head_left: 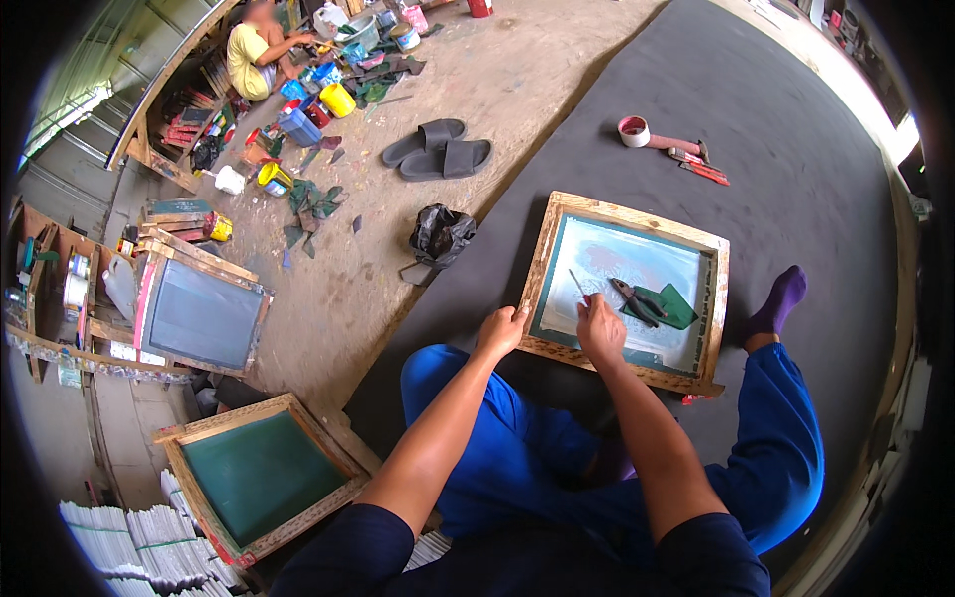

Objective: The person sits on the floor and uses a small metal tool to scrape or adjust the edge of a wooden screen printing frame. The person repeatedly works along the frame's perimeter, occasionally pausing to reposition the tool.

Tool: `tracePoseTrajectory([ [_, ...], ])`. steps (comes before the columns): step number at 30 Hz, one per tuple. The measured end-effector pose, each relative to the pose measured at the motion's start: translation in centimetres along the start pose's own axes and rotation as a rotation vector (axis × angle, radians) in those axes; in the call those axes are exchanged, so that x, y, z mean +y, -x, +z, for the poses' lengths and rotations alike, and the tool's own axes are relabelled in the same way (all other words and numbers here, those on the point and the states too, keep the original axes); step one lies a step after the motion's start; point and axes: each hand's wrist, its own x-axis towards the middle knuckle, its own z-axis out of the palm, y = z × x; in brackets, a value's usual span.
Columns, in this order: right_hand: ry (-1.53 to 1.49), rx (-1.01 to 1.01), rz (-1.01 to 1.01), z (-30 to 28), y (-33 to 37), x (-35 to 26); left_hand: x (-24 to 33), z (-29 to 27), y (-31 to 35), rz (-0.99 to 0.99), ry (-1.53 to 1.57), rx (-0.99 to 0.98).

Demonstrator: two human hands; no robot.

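Observation:
A wooden-framed printing screen [637, 214] lies in front of me with pale mesh inside. My left hand [500, 330] is closed on the near left corner of its frame. Above the mesh, my right hand [601, 328] grips a slim, grey, rod-like tool [576, 283], whose tip points away to the left; its exact kind is unclear. Just right of that hand, a pair of dark-handled pliers [634, 300] rests on the mesh, partly over a dark green scrap [674, 307].
On the black mat [776, 209] lie a tape roll [633, 130], a hammer [690, 147] and red-handled pliers [705, 173]. Left are sandals [448, 159], a black plastic bag [443, 235], and two framed screens [204, 313] [261, 468]. A person [255, 60] sits beyond paint containers [337, 99].

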Motion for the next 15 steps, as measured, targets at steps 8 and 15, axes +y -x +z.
tracePoseTrajectory([
  [8, -0.036, -0.324, 0.313, 1.0, -5.9, -8.7, -1.0, 1.3, -0.6, -0.014, 0.146, 0.021],
  [15, 0.032, -0.337, 0.362, 0.8, -5.8, -12.4, -1.1, 1.5, 0.0, 0.112, 0.242, 0.149],
])
